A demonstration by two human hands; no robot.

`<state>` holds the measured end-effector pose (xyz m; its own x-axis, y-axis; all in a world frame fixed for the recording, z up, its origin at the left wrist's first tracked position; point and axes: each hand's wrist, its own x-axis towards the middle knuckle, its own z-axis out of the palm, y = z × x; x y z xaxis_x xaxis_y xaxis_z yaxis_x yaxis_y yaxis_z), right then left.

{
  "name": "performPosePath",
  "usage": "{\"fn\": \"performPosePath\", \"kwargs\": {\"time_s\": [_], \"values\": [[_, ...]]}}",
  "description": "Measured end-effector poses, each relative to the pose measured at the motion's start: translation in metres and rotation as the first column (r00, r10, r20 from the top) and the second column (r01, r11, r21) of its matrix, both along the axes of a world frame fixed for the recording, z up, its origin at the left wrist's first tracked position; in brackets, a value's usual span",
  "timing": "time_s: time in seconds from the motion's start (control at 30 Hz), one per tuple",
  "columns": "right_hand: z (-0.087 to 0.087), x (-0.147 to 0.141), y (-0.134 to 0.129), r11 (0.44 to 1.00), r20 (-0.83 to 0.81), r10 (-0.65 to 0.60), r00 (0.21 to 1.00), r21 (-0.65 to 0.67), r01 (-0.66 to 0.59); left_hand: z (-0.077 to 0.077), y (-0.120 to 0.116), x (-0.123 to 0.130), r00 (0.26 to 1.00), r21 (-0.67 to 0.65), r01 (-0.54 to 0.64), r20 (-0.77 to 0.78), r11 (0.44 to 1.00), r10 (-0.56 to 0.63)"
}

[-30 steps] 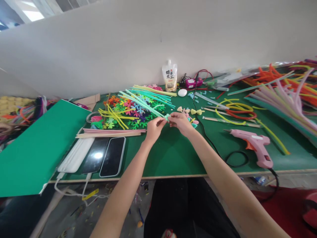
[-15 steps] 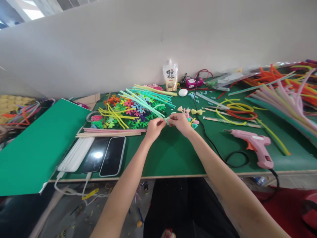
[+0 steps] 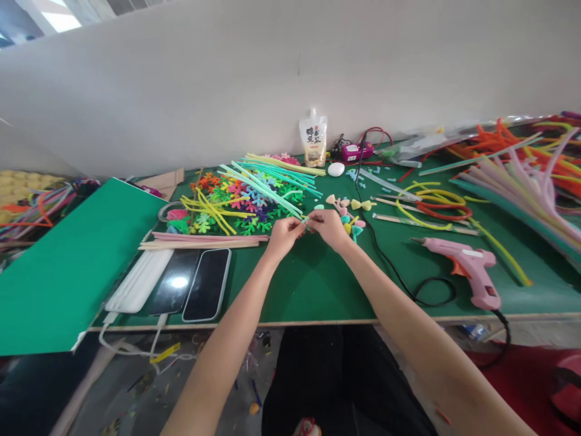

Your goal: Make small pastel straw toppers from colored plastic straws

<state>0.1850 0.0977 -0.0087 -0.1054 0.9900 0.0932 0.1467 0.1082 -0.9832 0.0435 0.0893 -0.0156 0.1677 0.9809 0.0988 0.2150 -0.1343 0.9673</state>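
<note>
Over the green tabletop, my left hand (image 3: 285, 235) and my right hand (image 3: 330, 228) meet with their fingertips pinched together. Both grip a small pale green pipe-cleaner piece (image 3: 305, 223), mostly hidden by the fingers. To the right of my right hand lie several small pastel fuzzy shapes (image 3: 345, 219) and a yellow bow-like piece (image 3: 362, 204). Just beyond the fingers is a small mint fuzzy piece (image 3: 319, 207). A bundle of mint pipe cleaners (image 3: 263, 191) ends close to my left fingertips, lying over a pile of colourful branched fuzzy pieces (image 3: 245, 197).
A pink glue gun (image 3: 467, 260) lies at the right, its black cable (image 3: 394, 272) looping nearby. Two phones (image 3: 207, 284) and a white power bank (image 3: 140, 281) lie front left. A drink pouch (image 3: 313, 140) stands by the wall. Loose pipe cleaners (image 3: 508, 181) cover the far right.
The fingertips have drawn closer together around the pale green piece, and less of it shows. My right hand has shifted slightly left, uncovering more of the small pastel shapes.
</note>
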Motion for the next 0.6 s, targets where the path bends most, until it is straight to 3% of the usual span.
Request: {"fn": "performPosePath", "kwargs": {"time_s": [0.27, 0.43, 0.6], "values": [[-0.0077, -0.0093, 0.0032, 0.996, -0.088, -0.090, 0.992, -0.021, 0.088, 0.0002, 0.0017, 0.0053, 0.994, -0.014, -0.071, 0.079, 0.997, 0.072], [-0.0038, -0.0063, 0.0048, 0.994, -0.210, -0.087, 0.974, -0.079, 0.072, -0.0008, 0.0037, 0.0067, 0.988, -0.022, -0.097, 0.116, 0.995, 0.099], [-0.0007, -0.0037, 0.0064, 0.991, -0.229, -0.115, 0.967, -0.098, 0.094, -0.0019, 0.0038, 0.0054, 0.989, -0.038, -0.084, 0.122, 0.996, 0.088]]}}
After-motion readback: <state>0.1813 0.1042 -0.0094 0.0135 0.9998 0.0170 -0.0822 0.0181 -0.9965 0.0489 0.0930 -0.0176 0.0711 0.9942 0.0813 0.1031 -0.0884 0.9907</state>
